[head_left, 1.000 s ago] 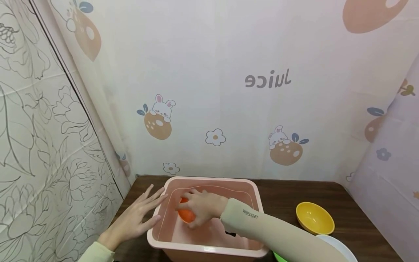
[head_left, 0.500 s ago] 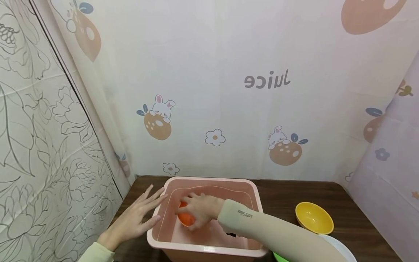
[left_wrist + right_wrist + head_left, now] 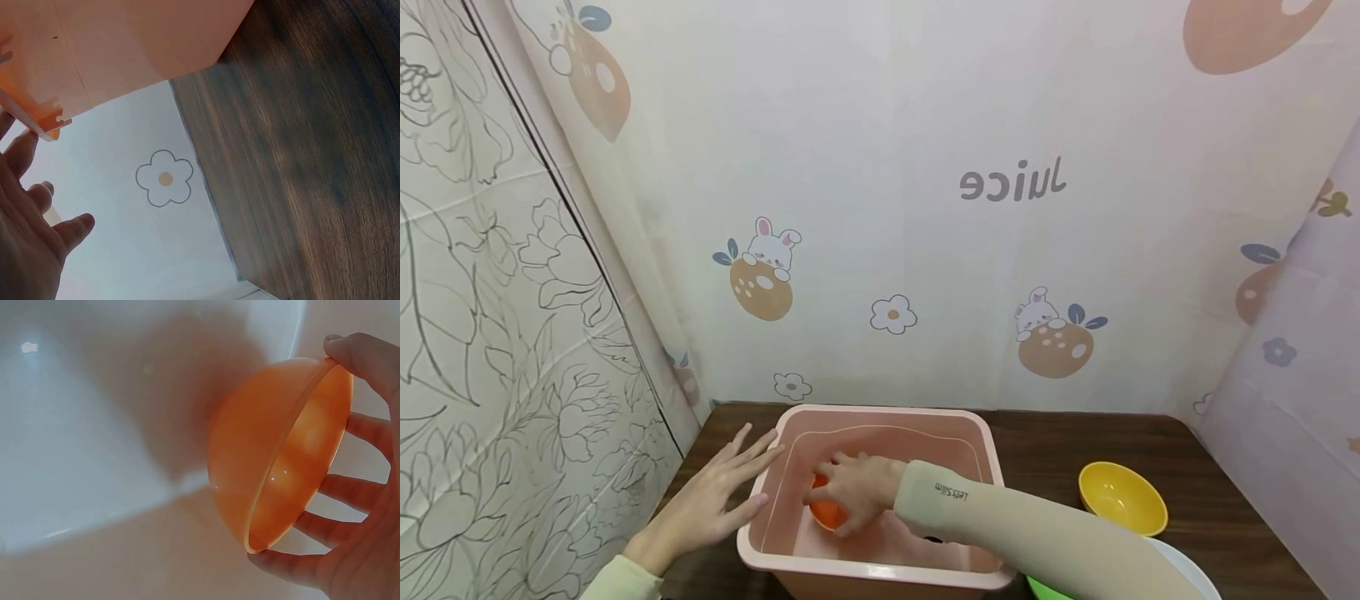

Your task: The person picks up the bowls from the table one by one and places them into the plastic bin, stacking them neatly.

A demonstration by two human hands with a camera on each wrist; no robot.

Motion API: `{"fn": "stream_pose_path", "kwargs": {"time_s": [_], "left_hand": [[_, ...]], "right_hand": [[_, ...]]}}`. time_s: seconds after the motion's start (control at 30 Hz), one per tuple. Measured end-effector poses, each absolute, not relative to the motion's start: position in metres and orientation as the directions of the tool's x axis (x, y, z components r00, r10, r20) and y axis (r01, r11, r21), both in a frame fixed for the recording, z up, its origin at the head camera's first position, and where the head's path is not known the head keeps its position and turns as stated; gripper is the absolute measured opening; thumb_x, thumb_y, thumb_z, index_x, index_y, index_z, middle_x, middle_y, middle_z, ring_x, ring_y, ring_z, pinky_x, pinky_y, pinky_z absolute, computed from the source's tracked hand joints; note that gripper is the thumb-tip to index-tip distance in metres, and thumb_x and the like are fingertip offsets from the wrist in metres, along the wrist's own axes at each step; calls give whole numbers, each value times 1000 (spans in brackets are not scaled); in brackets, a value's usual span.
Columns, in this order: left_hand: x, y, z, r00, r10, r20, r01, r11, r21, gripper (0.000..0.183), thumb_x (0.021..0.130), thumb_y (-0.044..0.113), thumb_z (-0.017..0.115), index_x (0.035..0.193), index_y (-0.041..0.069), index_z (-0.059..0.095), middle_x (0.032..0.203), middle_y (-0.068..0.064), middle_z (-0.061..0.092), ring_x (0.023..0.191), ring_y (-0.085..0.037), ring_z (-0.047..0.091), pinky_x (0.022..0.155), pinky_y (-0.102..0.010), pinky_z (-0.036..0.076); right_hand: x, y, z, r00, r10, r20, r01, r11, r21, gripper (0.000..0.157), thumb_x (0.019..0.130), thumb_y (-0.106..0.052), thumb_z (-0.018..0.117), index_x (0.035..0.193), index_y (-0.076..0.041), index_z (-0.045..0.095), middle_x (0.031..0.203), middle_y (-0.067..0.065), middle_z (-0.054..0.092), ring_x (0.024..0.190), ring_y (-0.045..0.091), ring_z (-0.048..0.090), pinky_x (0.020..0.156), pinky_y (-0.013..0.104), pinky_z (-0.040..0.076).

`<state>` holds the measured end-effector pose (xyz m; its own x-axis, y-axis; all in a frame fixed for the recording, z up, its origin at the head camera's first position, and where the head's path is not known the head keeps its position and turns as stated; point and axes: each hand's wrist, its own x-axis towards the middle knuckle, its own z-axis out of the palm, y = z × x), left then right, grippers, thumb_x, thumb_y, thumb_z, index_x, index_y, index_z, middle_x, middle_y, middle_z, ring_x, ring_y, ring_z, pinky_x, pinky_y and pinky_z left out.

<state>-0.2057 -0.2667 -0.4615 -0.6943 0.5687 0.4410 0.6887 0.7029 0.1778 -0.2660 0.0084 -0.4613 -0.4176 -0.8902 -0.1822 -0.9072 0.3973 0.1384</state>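
Inside a deep pink plastic tub [image 3: 880,571], my right hand [image 3: 857,490] grips an orange bowl [image 3: 825,508] near the left wall. The right wrist view shows the thumb and fingers spread around the rim of this bowl [image 3: 250,437], which is tilted with its hollow side towards the palm. At the tub's left rim, the fingers of my left hand [image 3: 711,496] are extended, with fingertips at the edge. From below, the left wrist view shows that hand [image 3: 28,219] beside the outer wall of the tub [image 3: 137,44].
Right of the tub, a yellow bowl [image 3: 1122,498] stands on the dark wooden table [image 3: 1045,450]. A white dish [image 3: 1183,567] and a green item [image 3: 1047,590] are partly hidden by my right forearm. A printed curtain [image 3: 887,208] hangs behind the table.
My right hand has shifted slightly towards the near side of the tub, keeping hold of the orange bowl. The left hand stays at the rim.
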Motion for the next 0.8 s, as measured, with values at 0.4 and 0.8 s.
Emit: {"fn": "stream_pose_path", "kwargs": {"time_s": [0.4,0.8], "left_hand": [[-206,-267,-461,-701,560,441,682,707,186,64,94,30,70,154,20,51,163,-4,43,155,-41,26,124,-14,-2],[-206,-265,-463,-685,566,460,693,700,170,62,95,29,69,153,20,51,163,-4,44,155,-42,27,124,-13,-3]], "right_hand": [[-273,9,-467,-410,-894,-179,-911,393,125,60,89,-55,71,145,-46,54,145,-4,54,121,17,52,86,36,59],[-272,7,-472,-409,-895,-177,-912,392,124,63,88,-58,71,147,-49,50,149,-5,49,127,17,48,83,32,56]]}}
